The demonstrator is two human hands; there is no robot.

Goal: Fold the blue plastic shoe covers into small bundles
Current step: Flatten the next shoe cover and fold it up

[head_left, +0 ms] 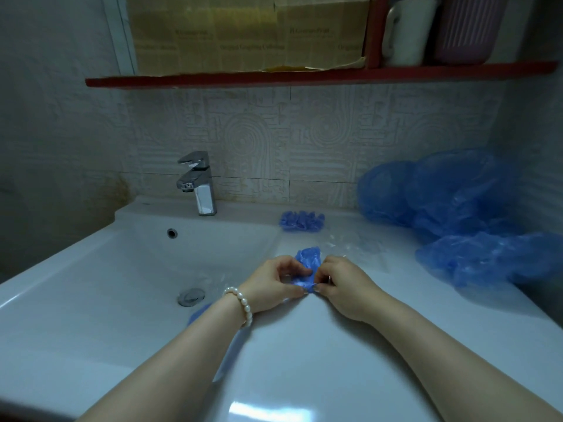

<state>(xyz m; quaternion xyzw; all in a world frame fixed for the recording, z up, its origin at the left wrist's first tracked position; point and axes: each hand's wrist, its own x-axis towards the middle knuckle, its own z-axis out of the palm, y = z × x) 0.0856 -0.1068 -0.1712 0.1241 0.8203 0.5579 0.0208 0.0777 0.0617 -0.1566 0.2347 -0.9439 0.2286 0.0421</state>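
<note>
**Both hands pinch one shoe cover at the basin's edge**

The left hand (275, 283) and right hand (344, 284) meet over the white worktop (304, 360), just right of the sink (122, 284). Between them lies a partly folded blue shoe cover (308, 263), its far end sticking out beyond the fingers. Each grip is clamped on it: the left thumb and fingers curl round its near left side, and the right fingertips pinch its near corner. A pearl bracelet (242, 303) circles the left wrist.

Farther back on the worktop, near the wall, sits a small cluster of finished bundles (302, 220). To the right a loose heap of unfolded covers (451, 208) is piled against the wall and spills toward the worktop's edge. A scrap of blue (198, 313) shows in the sink beside the left wrist, possibly another cover; the arm hides most of it. A chrome tap (198, 184) stands behind the basin, and a red shelf (274, 79) above carries a white mug (408, 32).
</note>
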